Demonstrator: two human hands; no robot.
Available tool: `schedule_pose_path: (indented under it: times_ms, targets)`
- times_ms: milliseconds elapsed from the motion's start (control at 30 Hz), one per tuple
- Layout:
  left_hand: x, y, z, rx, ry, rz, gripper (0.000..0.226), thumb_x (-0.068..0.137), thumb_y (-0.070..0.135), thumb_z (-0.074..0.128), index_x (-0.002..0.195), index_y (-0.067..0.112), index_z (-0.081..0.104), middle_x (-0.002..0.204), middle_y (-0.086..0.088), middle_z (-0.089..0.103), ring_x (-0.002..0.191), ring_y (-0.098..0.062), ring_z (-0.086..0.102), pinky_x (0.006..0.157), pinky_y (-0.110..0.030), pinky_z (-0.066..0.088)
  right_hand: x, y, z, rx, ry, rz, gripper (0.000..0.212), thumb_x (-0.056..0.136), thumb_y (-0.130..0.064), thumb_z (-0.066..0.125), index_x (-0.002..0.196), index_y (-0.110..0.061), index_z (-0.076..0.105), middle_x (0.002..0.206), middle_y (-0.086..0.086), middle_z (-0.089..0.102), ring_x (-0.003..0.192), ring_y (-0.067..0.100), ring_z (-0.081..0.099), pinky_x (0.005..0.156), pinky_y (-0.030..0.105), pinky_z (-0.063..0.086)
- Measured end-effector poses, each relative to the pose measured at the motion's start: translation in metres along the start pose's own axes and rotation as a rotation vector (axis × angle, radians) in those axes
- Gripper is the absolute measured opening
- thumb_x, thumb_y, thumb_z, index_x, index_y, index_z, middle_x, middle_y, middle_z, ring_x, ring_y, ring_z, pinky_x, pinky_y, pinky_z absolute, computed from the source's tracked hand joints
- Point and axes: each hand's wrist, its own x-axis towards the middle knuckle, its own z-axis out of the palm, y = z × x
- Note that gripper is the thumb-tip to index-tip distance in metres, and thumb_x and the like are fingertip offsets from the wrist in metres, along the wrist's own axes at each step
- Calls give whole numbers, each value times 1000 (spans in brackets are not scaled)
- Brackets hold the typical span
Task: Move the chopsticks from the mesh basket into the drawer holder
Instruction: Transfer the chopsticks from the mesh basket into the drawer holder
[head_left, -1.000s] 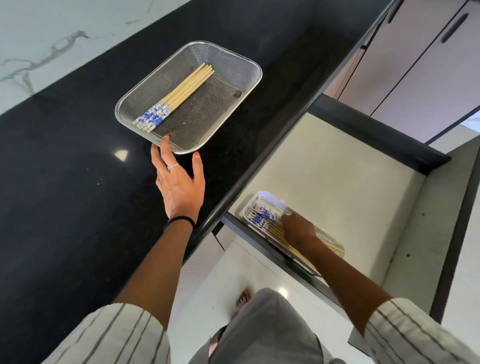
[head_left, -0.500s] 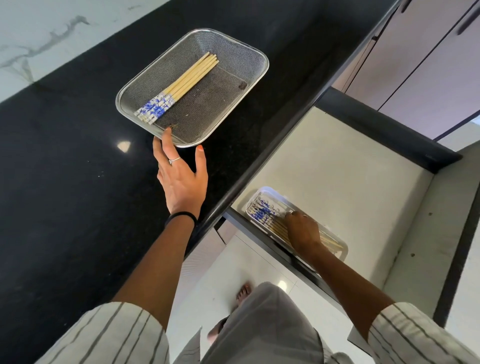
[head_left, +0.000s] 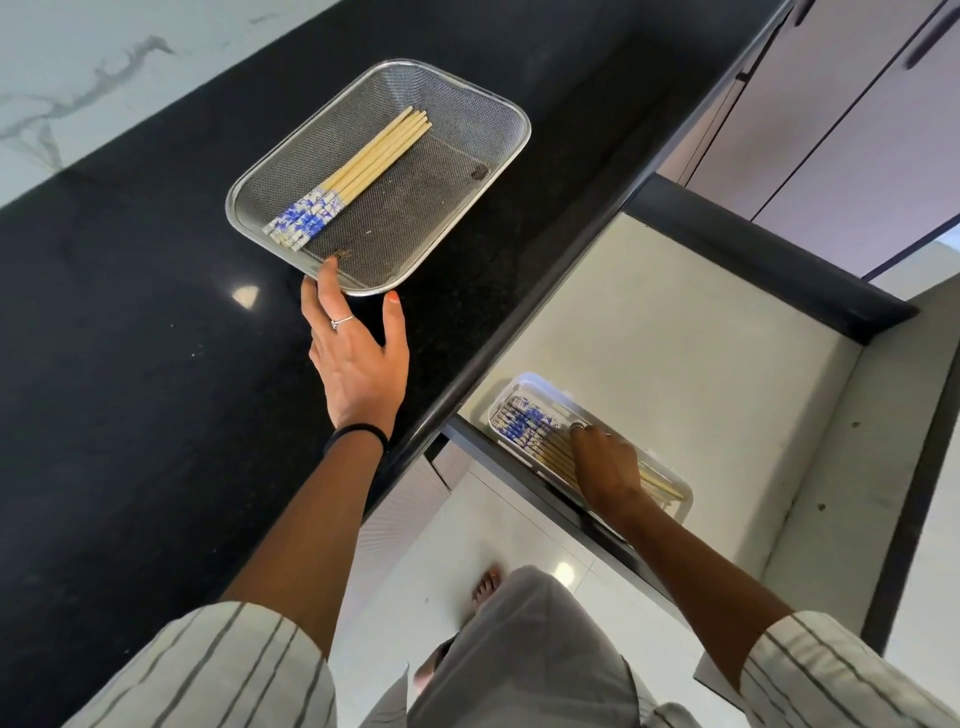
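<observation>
Several chopsticks (head_left: 353, 179) in mesh basket (head_left: 470, 96)

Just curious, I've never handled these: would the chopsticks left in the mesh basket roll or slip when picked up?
The blue-patterned wooden chopsticks look thin, straight and stiff, so probably light. They seem rounded, so loose ones may roll. Lying bunched in the metal mesh basket, they might fan apart if grabbed unevenly.

A black stone tabletop (head_left: 130, 364) meets a white marble wall (head_left: 78, 62). Pale mauve cabinet doors (head_left: 831, 130) stand behind, above a glossy white tiled floor (head_left: 441, 545) reflecting light.
</observation>
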Motion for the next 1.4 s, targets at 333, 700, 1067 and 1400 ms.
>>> schedule_pose_path:
  times_ms: [333,700,1067,1400]
  targets:
    - [0,1,0,-2,2,-10,63,98,45,46,150,20,20,153,-12,26,127,-33,46,109,-57,34,6,-4,-5,-74,7,-55,25,92,-16,56,117,-11,59,115,10,67,101,26,68,87,35,54]
    - [0,3,-1,14,0,-12,64,98,44,48,150,19,19,153,-14,27,128,-34,46,109,-57,34,6,3,0,-151,-43,-148,54,88,-21,62,135,-9,38,132,11,54,114,28,60,91,35,50]
    - [0,2,0,2,4,-10,63,98,46,46,149,21,19,152,-13,29,129,-34,45,108,-58,34,-7,17,9,-72,-14,-138,78,85,-17,67,146,-10,19,139,14,45,121,31,53,99,41,48]
    - [0,3,0,-8,13,-3,63,98,44,46,149,20,19,152,-11,31,131,-32,44,108,-56,33,-16,29,17,-64,-60,-139,57,85,-17,67,135,-11,41,139,11,43,123,28,50,101,36,47]
